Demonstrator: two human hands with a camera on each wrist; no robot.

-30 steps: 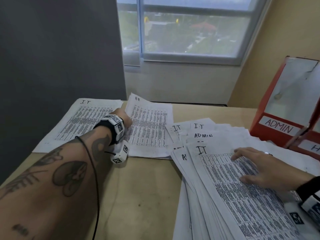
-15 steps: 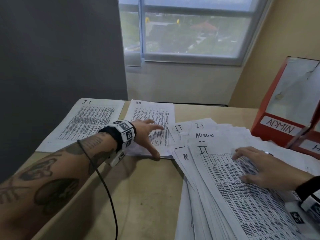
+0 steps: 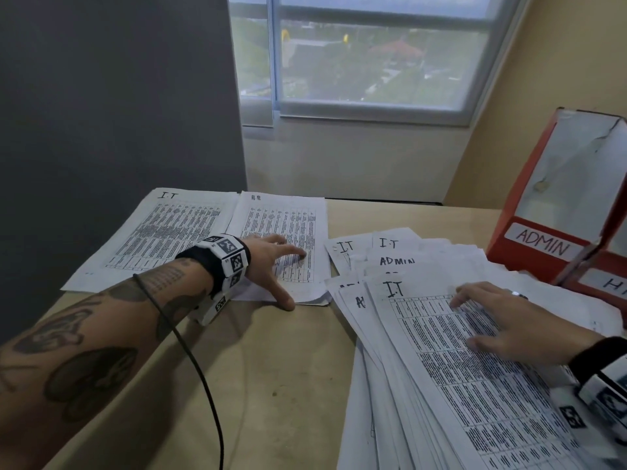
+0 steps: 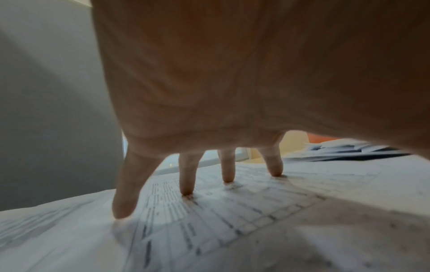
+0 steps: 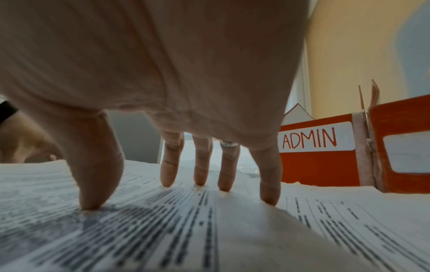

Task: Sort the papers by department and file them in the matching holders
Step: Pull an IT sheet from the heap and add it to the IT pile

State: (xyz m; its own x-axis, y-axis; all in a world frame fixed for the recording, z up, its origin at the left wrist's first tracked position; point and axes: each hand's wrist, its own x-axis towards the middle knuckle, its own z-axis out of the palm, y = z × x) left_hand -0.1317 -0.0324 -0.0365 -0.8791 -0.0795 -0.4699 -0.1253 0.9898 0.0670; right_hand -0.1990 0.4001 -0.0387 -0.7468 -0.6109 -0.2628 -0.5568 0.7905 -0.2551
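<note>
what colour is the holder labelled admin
The ADMIN holder is orange-red with a white label lettered in red; the right wrist view shows it best.

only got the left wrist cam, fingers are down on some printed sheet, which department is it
Observer: HR. The left hand rests with spread fingers on the HR pile, beside a pile headed IT.
Operator: whats the right hand doing
Observer: The right hand presses its fingertips on the top sheet of the fanned unsorted stack; that sheet is headed IT.
Operator: where are the holders
Observer: A red ADMIN holder stands beyond that stack at the far right; the second holder next to it shows only an H.
</note>
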